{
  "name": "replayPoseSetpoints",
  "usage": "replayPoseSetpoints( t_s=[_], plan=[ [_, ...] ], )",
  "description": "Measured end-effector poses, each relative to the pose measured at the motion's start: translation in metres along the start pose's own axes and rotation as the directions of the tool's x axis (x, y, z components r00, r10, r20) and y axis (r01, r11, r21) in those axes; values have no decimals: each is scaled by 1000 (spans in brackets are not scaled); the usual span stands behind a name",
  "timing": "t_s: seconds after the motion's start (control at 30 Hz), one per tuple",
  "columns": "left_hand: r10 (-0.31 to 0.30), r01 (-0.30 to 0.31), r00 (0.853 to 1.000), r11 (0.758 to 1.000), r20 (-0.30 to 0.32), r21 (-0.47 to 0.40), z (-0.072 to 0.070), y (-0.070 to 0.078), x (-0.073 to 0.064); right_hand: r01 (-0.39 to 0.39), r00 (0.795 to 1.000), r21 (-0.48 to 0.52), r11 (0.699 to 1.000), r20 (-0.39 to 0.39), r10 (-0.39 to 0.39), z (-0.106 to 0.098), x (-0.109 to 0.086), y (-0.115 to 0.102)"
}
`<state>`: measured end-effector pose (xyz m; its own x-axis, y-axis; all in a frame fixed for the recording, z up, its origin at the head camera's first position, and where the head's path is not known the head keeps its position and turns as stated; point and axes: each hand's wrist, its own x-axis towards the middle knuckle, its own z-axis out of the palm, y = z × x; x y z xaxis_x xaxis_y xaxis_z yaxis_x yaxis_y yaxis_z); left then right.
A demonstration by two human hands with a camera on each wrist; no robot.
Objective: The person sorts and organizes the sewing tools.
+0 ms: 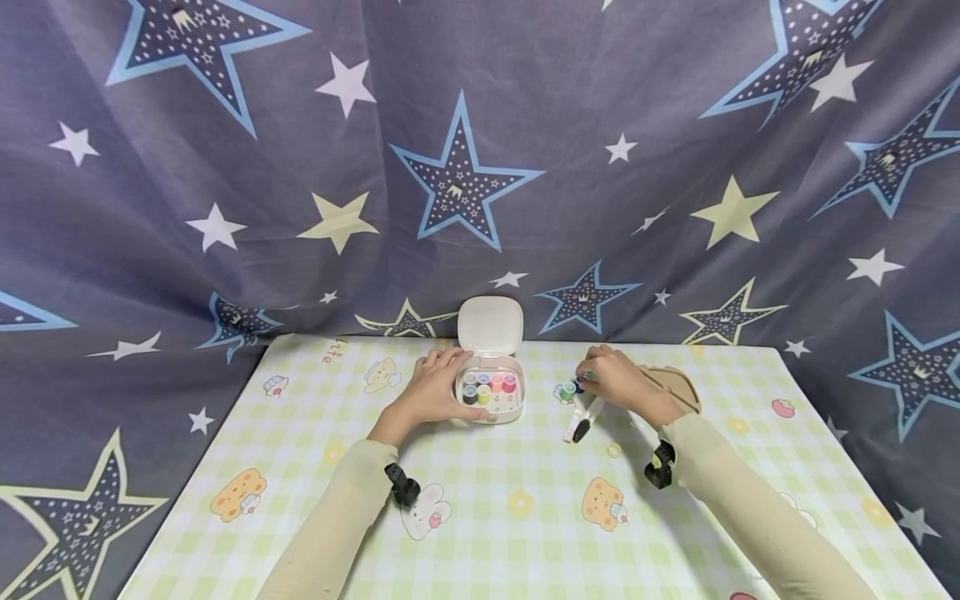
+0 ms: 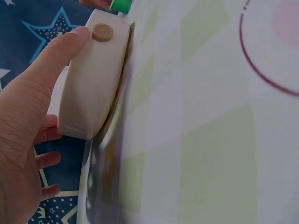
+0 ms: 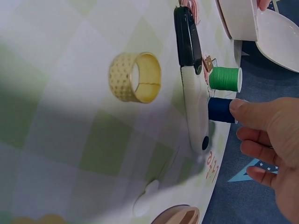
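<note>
A small white box (image 1: 512, 413) stands at the table's back with its lid (image 1: 491, 323) raised and several colored thread spools (image 1: 497, 383) inside. My left hand (image 1: 430, 390) holds it at the left side. In the left wrist view, the thumb reaches the front wall by a tan round button (image 2: 103, 32), with the other fingers behind. To the right, my right hand (image 1: 617, 381) pinches the end of a dark blue thread spool (image 3: 219, 110). A green thread spool (image 3: 225, 79) stands right beside it.
A slim white-and-black tool (image 3: 195, 102) lies close to the two spools. Nearer the front is a dimpled gold ring-shaped thimble (image 3: 124, 77). A brown tray-like piece (image 1: 678, 385) lies beyond my right wrist. Behind the table hangs a star-patterned curtain (image 1: 570, 208).
</note>
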<state>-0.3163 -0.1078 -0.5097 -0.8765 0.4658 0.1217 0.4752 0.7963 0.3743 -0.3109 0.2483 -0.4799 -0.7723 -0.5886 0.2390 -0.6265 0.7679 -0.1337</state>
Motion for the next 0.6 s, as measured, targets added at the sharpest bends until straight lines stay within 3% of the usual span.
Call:
replayPoseSetpoints(
  t_s=[0.27, 0.6],
  plan=[
    [45, -43, 999, 994, -15, 105, 1, -3, 1, 6, 1000, -5, 1000, -8, -6, 0, 1, -1],
    [20, -21, 1000, 998, 6, 59, -1, 0, 2, -41, 999, -90, 995, 32, 44, 0, 0, -4]
  ],
)
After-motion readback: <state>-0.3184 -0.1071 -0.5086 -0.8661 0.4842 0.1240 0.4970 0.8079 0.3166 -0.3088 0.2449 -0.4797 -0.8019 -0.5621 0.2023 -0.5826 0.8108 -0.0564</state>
